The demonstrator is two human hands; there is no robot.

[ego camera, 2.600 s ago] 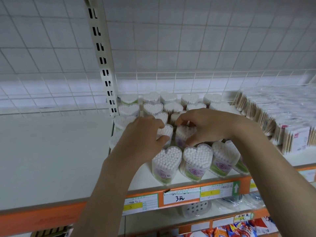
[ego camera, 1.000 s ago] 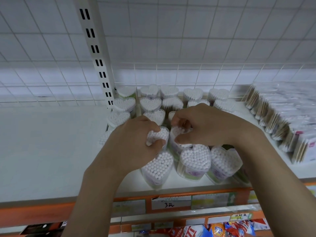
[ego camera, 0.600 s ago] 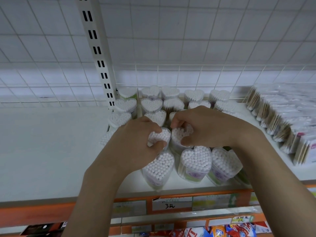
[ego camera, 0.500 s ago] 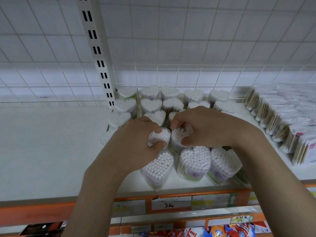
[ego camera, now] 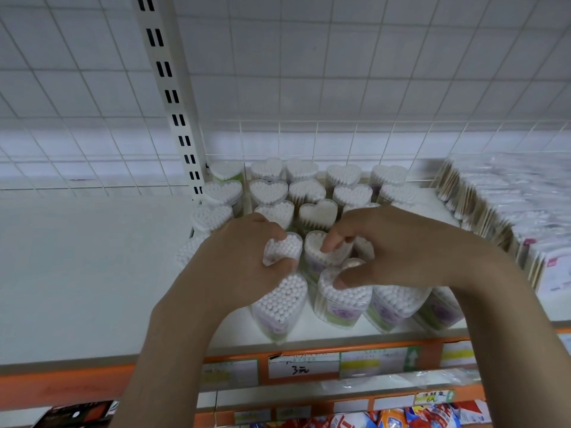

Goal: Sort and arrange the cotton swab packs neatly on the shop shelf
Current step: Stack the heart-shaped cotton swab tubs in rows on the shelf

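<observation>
The left hand (ego camera: pixel 238 261) was curled round a heart-shaped cotton swab pack (ego camera: pixel 282 250) in the second row from the shelf's front edge, its thumb under the pack's near side and its fingers over the far side; the right hand (ego camera: pixel 398 245) reached in beside it, its forefinger tip pressed down onto the top of the neighbouring pack (ego camera: pixel 324 253) and its thumb resting on the lid of a front-row pack (ego camera: pixel 341 296), the fingers bent but not plainly closed round either, so its hold could not be called a grip with certainty; the two hands sat near each other, apart, with the packs between them; around them stood the block of heart-shaped packs (ego camera: pixel 309 193), upright and close together in rows running back to the wire grid fence (ego camera: pixel 340 140) at the rear of the white shop shelf (ego camera: pixel 77 273); the front row leaned a little toward the edge, showing purple flower labels; to the right, a dense row of flat bagged swab packs (ego camera: pixel 494 211) stood on edge; a slotted white upright post (ego camera: pixel 170 97) rose just left of the heart-shaped block; along the orange shelf edge (ego camera: pixel 61 387) hung price tags (ego camera: pixel 302 366), one with handwriting; brightly coloured packets (ego camera: pixel 386 420) showed on the shelf below.
</observation>
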